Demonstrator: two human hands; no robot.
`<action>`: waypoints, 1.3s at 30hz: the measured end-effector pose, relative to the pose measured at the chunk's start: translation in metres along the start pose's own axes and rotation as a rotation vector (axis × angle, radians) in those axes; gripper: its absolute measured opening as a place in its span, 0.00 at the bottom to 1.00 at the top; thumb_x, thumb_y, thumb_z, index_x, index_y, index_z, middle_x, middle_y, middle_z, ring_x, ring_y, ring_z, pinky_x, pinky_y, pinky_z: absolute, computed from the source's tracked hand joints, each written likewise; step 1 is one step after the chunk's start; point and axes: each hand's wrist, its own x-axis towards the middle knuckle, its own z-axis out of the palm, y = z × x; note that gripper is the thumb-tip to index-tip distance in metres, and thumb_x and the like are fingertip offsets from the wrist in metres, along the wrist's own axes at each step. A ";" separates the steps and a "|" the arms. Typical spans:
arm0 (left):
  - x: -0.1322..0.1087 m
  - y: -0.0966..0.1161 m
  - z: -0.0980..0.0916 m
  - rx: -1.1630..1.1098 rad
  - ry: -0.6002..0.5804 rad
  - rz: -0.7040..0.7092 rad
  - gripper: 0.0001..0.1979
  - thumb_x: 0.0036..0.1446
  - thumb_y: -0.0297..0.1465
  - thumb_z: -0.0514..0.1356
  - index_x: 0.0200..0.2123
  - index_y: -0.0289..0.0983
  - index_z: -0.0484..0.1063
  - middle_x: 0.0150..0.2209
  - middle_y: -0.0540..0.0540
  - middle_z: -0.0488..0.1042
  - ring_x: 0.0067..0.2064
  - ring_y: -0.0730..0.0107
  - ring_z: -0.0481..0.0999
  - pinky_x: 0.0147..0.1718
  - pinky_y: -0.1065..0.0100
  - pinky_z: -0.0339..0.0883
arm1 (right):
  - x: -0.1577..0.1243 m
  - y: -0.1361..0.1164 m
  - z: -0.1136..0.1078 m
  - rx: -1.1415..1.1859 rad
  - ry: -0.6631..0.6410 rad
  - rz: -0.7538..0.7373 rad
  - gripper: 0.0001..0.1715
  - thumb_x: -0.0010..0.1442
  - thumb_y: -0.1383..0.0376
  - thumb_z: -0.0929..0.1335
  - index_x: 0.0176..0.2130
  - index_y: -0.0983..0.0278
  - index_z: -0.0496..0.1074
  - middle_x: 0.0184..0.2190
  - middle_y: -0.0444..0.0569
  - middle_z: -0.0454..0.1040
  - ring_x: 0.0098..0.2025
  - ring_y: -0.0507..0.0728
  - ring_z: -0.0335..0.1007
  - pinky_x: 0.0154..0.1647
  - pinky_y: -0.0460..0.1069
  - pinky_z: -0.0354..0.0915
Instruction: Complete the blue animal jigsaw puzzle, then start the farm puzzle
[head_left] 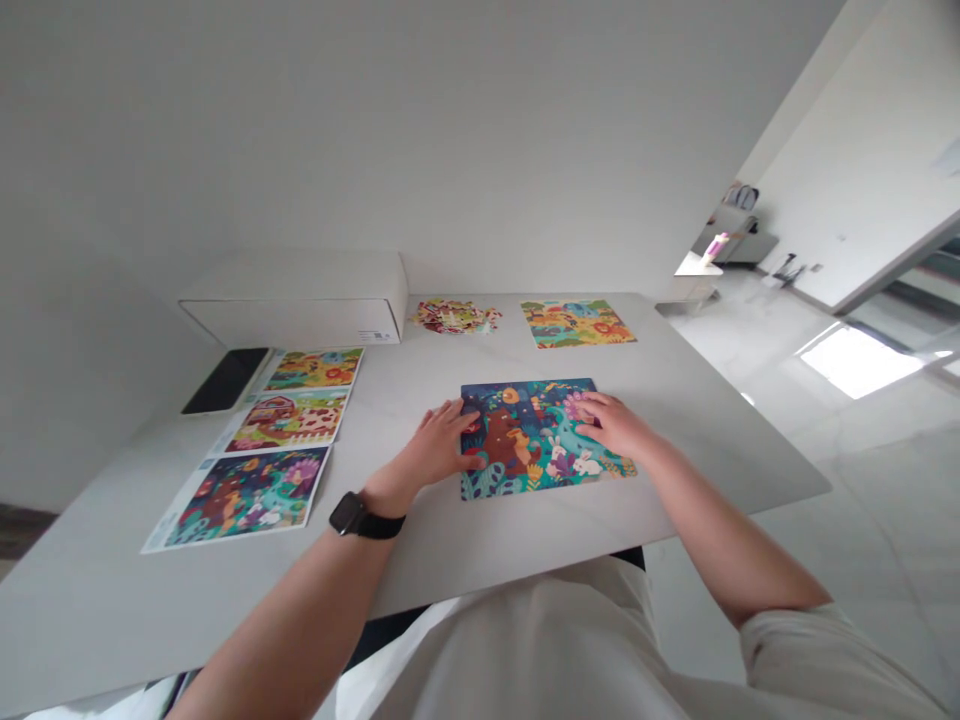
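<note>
A dark blue jigsaw puzzle (536, 440) with a bear, a fox and white rabbits lies flat near the table's front edge. My left hand (442, 445) rests at its left edge, fingers apart and touching the picture. On the upper right part of the puzzle lies my right hand (611, 425), its fingers spread over the pink flower. Neither hand is closed round anything. To the left, a printed reference sheet (259, 450) shows three pictures, the lowest matching this puzzle.
A yellow and green animal puzzle (577, 323) lies at the back right of the table (420, 560). Beside it is a heap of loose puzzle pieces (457, 317). A white box (300, 290) stands against the wall, with a dark phone (227, 380) in front.
</note>
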 end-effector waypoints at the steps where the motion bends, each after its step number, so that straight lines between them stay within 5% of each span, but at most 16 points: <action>1: 0.003 0.007 0.005 -0.002 0.025 0.004 0.47 0.58 0.53 0.72 0.75 0.43 0.66 0.81 0.33 0.52 0.81 0.33 0.51 0.77 0.34 0.48 | -0.005 0.005 -0.001 -0.015 0.020 0.010 0.25 0.68 0.59 0.75 0.62 0.58 0.81 0.68 0.59 0.74 0.68 0.70 0.73 0.72 0.68 0.67; 5: 0.006 0.020 0.015 -0.001 0.082 0.066 0.44 0.63 0.54 0.69 0.75 0.41 0.66 0.80 0.33 0.54 0.81 0.32 0.48 0.77 0.33 0.45 | -0.026 0.014 -0.005 -0.035 0.095 0.001 0.21 0.70 0.59 0.72 0.60 0.57 0.82 0.67 0.59 0.75 0.68 0.71 0.73 0.71 0.70 0.68; 11: -0.018 0.006 0.002 -0.069 -0.076 0.315 0.60 0.46 0.57 0.78 0.77 0.43 0.64 0.82 0.33 0.45 0.82 0.26 0.42 0.77 0.33 0.51 | -0.061 0.005 -0.015 0.108 0.024 -0.185 0.31 0.67 0.54 0.76 0.67 0.53 0.77 0.69 0.56 0.73 0.68 0.68 0.74 0.71 0.66 0.70; 15: -0.029 0.013 -0.006 -0.109 -0.110 0.357 0.51 0.50 0.47 0.80 0.74 0.48 0.68 0.83 0.38 0.43 0.81 0.30 0.48 0.77 0.37 0.54 | -0.072 0.004 -0.016 0.110 -0.003 -0.247 0.38 0.60 0.52 0.81 0.66 0.54 0.78 0.71 0.59 0.70 0.71 0.71 0.71 0.72 0.66 0.69; 21: -0.021 0.035 -0.004 -0.173 -0.068 0.399 0.34 0.59 0.34 0.74 0.67 0.48 0.74 0.82 0.43 0.49 0.79 0.43 0.59 0.77 0.47 0.60 | -0.075 0.017 -0.016 0.118 0.027 -0.239 0.33 0.59 0.55 0.82 0.62 0.53 0.81 0.69 0.58 0.73 0.70 0.71 0.71 0.71 0.67 0.69; 26: 0.006 0.059 0.008 -0.176 -0.020 0.416 0.28 0.61 0.35 0.72 0.65 0.45 0.76 0.79 0.40 0.55 0.78 0.46 0.62 0.77 0.49 0.59 | -0.081 0.044 -0.028 0.098 0.034 -0.156 0.29 0.61 0.59 0.79 0.61 0.52 0.82 0.68 0.56 0.74 0.66 0.69 0.75 0.70 0.66 0.70; 34: 0.085 0.114 0.032 -0.121 -0.002 0.476 0.26 0.63 0.38 0.70 0.64 0.42 0.78 0.77 0.36 0.60 0.77 0.43 0.62 0.77 0.44 0.59 | -0.081 0.125 -0.043 0.048 0.120 -0.017 0.23 0.64 0.59 0.75 0.58 0.54 0.83 0.65 0.57 0.77 0.64 0.70 0.77 0.69 0.67 0.71; 39: 0.117 0.129 0.038 -0.109 0.028 0.516 0.24 0.64 0.37 0.68 0.62 0.39 0.78 0.73 0.34 0.67 0.75 0.43 0.66 0.75 0.42 0.61 | -0.069 0.155 -0.050 0.032 0.135 0.003 0.23 0.64 0.59 0.75 0.58 0.56 0.84 0.63 0.58 0.79 0.64 0.69 0.77 0.69 0.66 0.70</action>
